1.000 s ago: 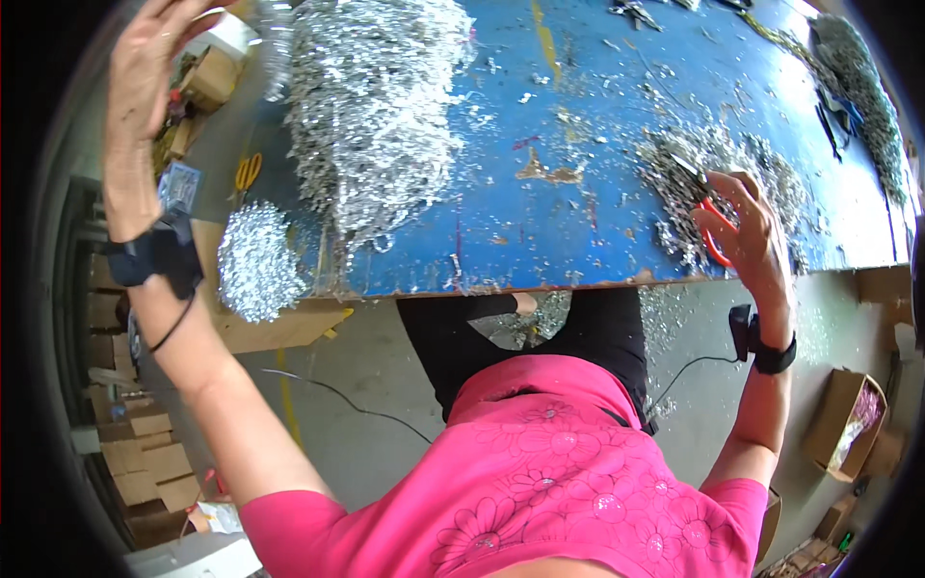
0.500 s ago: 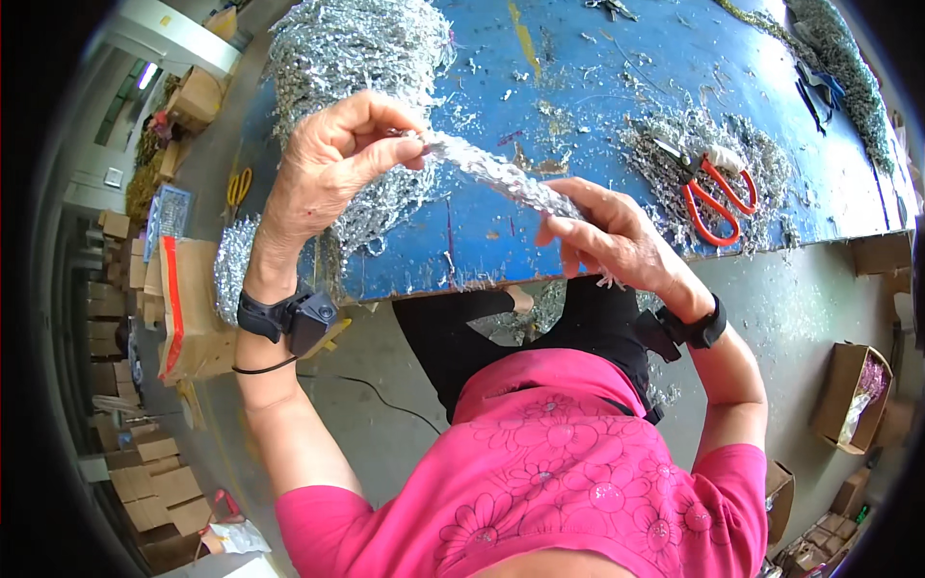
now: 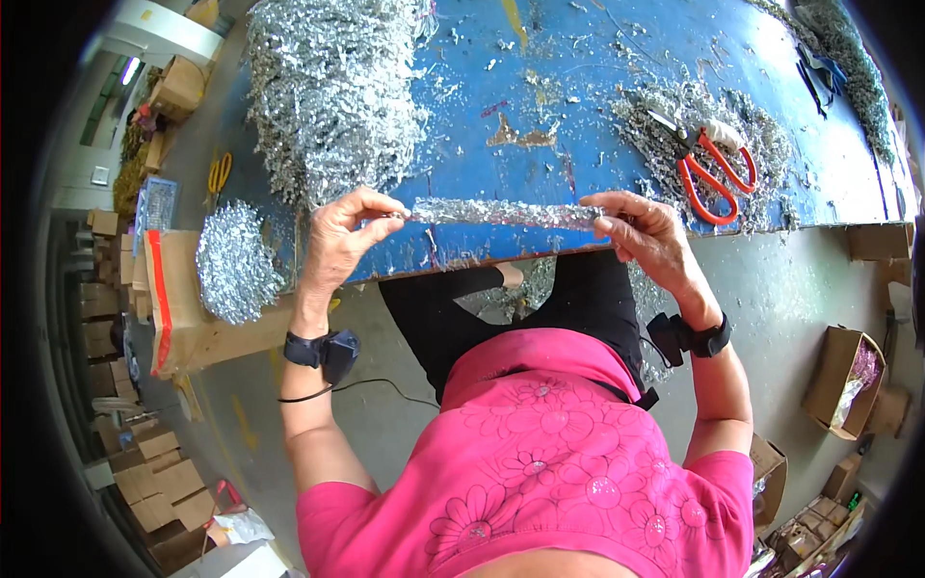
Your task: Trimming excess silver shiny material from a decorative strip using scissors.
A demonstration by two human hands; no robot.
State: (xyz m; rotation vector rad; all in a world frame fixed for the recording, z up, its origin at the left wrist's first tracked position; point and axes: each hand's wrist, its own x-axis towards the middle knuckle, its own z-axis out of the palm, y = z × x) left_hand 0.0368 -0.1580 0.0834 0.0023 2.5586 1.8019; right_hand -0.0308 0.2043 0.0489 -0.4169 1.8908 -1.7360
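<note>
A short length of silver tinsel garland (image 3: 506,214) stretches level between my two hands, over the near edge of the blue table (image 3: 501,173). My left hand (image 3: 349,231) pinches its left end between thumb and forefinger. Its right end is gripped by my right hand (image 3: 647,236), the thumb in front and the fingers partly hidden. Beyond my left hand lies a large heap of silver tinsel (image 3: 332,96). Red-handled scissors (image 3: 708,169) rest on a pile of silver tinsel scraps (image 3: 646,120), to the right of my right hand.
A bunch of silver tinsel (image 3: 238,260) hangs by the table's left side, above a cardboard box (image 3: 193,332). Yellow-handled scissors (image 3: 221,173) lie at the left. Darker tinsel (image 3: 853,77) runs along the far right. An open carton (image 3: 848,380) stands on the floor at right.
My left hand has come down and nearer, and my right hand has shifted right. The tinsel garland, tilted before, is now level and pulled straight between them.
</note>
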